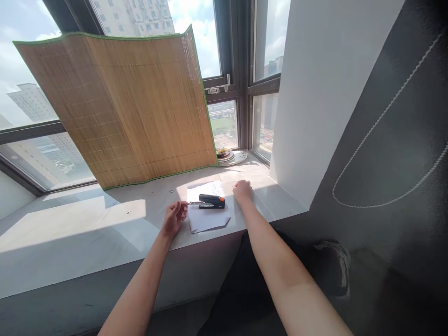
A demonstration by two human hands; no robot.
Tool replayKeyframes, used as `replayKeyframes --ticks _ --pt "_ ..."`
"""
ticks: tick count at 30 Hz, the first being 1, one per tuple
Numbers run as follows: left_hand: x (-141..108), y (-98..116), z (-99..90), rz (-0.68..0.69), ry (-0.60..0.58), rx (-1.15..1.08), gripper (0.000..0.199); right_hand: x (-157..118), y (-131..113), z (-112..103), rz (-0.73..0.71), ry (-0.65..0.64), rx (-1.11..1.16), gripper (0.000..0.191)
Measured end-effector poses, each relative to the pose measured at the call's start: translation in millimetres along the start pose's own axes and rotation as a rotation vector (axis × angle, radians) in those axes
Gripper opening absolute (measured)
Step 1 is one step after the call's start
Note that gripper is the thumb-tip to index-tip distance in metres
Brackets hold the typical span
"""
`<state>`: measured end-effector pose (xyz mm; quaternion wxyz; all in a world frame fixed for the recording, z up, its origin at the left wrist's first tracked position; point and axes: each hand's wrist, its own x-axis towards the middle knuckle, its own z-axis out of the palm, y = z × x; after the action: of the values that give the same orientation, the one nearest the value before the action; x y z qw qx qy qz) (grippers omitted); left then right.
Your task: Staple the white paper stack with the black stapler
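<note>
A black stapler [212,201] with an orange patch lies on white paper sheets [210,220] on the window sill. From its left end a thin metal part [195,203] sticks out toward my left hand [174,218]. The fingers of that hand are curled beside this metal part; whether they touch it is hard to tell. Right of the paper, my right hand [242,190] rests near the sill with its fingers closed. A small pale tip shows at its fingertips, too small to name.
Behind the paper a bamboo mat [140,107] with green edging leans against the window. Stacked plates [233,158] stand in the corner. The white sill [80,233] has small scraps on it. A beaded cord [371,205] hangs at the right.
</note>
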<state>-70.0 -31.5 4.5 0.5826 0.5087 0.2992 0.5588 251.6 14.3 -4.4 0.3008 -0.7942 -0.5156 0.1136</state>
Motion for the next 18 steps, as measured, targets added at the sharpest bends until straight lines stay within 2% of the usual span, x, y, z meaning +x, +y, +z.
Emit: replayKeyframes --ticks 7,9,12,15,18 --pt "-1 1 0.1 -0.022 0.009 0.025 0.035 20 -5 15 -0.039 -0.016 -0.065 0.044" --pt "-1 1 0.2 -0.008 0.006 0.037 0.037 23 -3 15 -0.044 0.001 -0.059 0.044" --pt "0 0 0.6 0.037 0.021 0.057 0.039 23 0 12 -0.045 0.015 -0.055 0.034" --pt "3 -4 -1.6 0.064 0.134 0.149 0.036 22 0 12 -0.042 -0.007 -0.069 0.033" --pt "13 -8 -12.0 0.073 0.309 0.415 0.028 24 -1 15 -0.033 -0.020 -0.085 0.041"
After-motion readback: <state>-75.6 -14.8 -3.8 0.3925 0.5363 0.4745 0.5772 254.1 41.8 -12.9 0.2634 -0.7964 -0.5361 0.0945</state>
